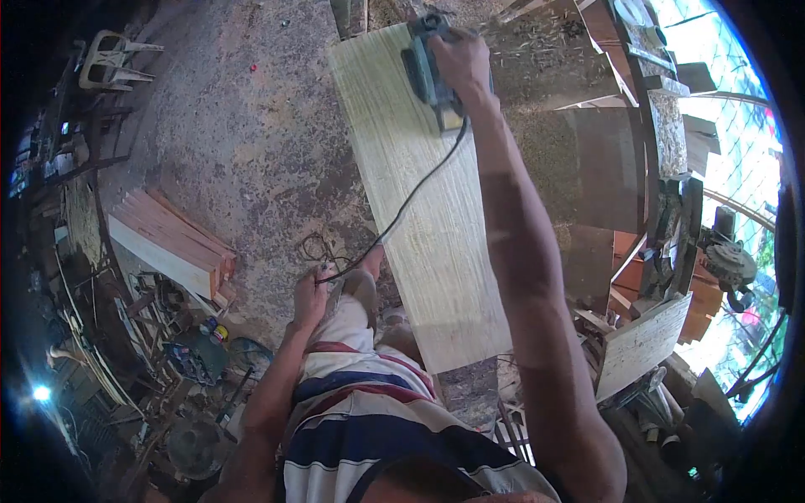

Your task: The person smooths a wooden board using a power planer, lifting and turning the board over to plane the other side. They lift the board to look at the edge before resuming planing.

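Observation:
At the far end of a long pale wooden board (419, 210), my right hand (463, 63) is wrapped round the handle of a blue-green electric planer (429, 80). The planer rests on the board's upper face, near its far edge. From its rear a dark power cord (419, 183) runs back across the board. Down near my left thigh, my left hand (312, 295) is closed on that cord, with some loose loops just beyond it. The planer's underside is hidden.
Stacked reddish planks (168, 243) lie on the floor at the left. A plastic chair (113, 60) lies farther off. Shavings cover a brown panel (545, 54) right of the board. Scrap wood and a leaning pale panel (641, 344) crowd the right side.

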Demonstrator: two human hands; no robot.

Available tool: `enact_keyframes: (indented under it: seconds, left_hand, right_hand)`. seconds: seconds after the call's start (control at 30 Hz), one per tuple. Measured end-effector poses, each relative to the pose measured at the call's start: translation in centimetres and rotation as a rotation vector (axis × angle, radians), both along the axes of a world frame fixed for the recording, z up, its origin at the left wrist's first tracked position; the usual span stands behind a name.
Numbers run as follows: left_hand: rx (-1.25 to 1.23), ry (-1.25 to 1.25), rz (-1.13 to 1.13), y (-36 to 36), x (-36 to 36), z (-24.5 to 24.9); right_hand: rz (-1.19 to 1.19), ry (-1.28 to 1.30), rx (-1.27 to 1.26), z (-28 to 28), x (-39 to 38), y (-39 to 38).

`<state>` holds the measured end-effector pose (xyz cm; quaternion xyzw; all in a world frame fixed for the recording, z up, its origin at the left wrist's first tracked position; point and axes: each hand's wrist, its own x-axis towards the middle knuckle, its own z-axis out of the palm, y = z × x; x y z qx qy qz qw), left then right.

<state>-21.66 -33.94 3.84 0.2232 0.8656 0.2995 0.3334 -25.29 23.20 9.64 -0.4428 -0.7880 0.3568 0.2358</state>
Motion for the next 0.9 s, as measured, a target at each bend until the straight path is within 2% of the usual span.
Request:
enact_keyframes:
  seconds: [0.1, 0.23, 0.33, 0.43, 0.5, 0.53, 0.57, 0.6, 0.63, 0.7, 0.77, 0.83, 0.9]
  left_hand:
    - [-0.039, -0.024, -0.008, 3.6, -1.2, 2.0]
    - [0.049, -0.109, 0.018, 4.9, -2.5, 1.8]
    - [0.0, -0.227, 0.144, 4.9, -3.2, 2.5]
    - [-0.397, -0.229, 0.117, 1.6, -4.8, 3.6]
    - [-0.221, -0.162, 0.08, -6.3, -5.2, 0.3]
    - [-0.237, -0.106, 0.168, -8.6, -4.5, -0.3]
    - [-0.254, -0.051, 0.256, -10.2, -3.9, -0.3]
    - [-0.298, -0.068, 0.219, -11.2, -4.0, 0.4]
    - [-0.342, -0.081, 0.183, -11.9, -4.3, 1.4]
    - [-0.382, -0.029, 0.112, -12.0, -4.9, 2.0]
    - [-0.392, 0.068, 0.027, -11.4, -4.4, 2.4]
    - [-0.257, 0.083, 0.013, -8.6, -4.2, 2.3]
    - [-0.135, 0.102, -0.025, -6.1, -5.5, 1.8]
  right_hand:
    - [0.054, 0.025, 0.012, 1.3, -3.8, 3.2]
    - [0.108, 0.021, 0.041, 2.7, -8.0, 6.6]
    - [0.117, -0.002, 0.004, 3.1, -7.4, 6.1]
    - [0.097, -0.076, -0.099, 2.6, -1.2, 0.3]
    - [0.038, 0.041, -0.116, 1.0, 5.9, -7.1]
    - [0.01, 0.097, -0.104, 1.9, 9.4, -11.4]
    - [0.004, 0.106, -0.291, 2.6, 13.3, -15.4]
    - [-0.051, 0.015, -0.23, 2.8, 17.1, -19.7]
    - [-0.093, 0.104, -0.305, 3.4, 20.3, -23.4]
    - [-0.112, 0.003, -0.35, 4.0, 25.3, -28.3]
    - [-0.138, -0.018, -0.388, 4.5, 26.6, -30.1]
    - [-0.116, -0.019, -0.351, 5.5, 25.8, -29.0]
    - [-0.09, 0.03, -0.3, 4.1, 22.9, -26.3]
